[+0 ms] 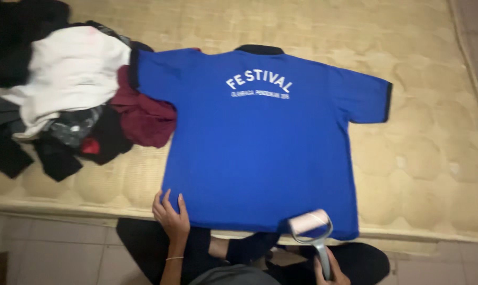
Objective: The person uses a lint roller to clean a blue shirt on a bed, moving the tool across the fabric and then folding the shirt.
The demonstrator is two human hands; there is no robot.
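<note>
The blue shirt lies back-up and spread flat on the mattress, collar at 12 o'clock, hem at the near edge. The left hand rests open, fingers splayed flat on the hem's 7 o'clock corner and holding nothing. The right hand is closed around the grey handle of a lint roller, whose pale roll touches the hem at 5 o'clock.

To roll well, I judge the flat hand should keep the cloth taut while the roller runs in straight, overlapping strokes away from it, light enough not to bunch the fabric at the mattress edge.

White lettering sits in a shallow arc high on the shirt's back, below the dark collar, with a smaller white line beneath it. Sleeve cuffs are dark-trimmed. At 9 to 10 o'clock a clothes pile of white, maroon and black garments touches the left sleeve. No packages or signs show.
</note>
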